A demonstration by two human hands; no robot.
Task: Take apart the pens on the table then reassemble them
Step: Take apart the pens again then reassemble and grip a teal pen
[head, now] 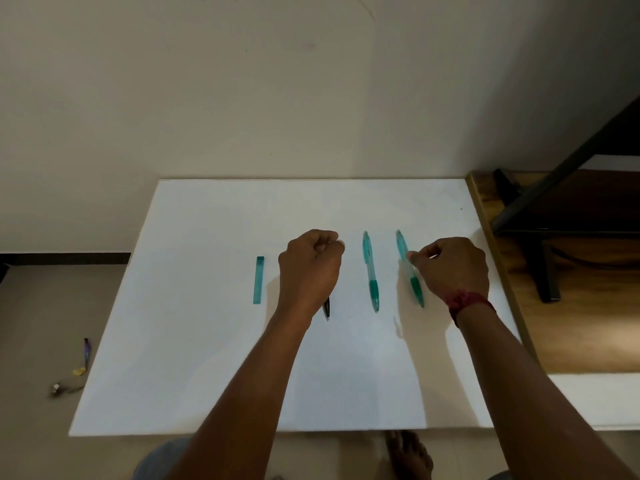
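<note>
On the white table (207,358) lie teal pens. A short teal pen piece (258,280) lies at the left, on its own. My left hand (309,268) is curled into a fist over a dark pen part (326,309) whose tip pokes out below the wrist; I cannot tell how the fingers hold it. A whole teal pen (370,270) lies untouched in the middle. My right hand (452,268) pinches the rightmost teal pen (412,275) near its upper half, the pen slightly blurred and tilted.
A wooden bench with a dark metal frame (568,271) stands right of the table. The wall (277,98) is just behind the far edge. Small scraps (81,365) lie on the floor at the left. A bare foot (408,455) shows below the near edge.
</note>
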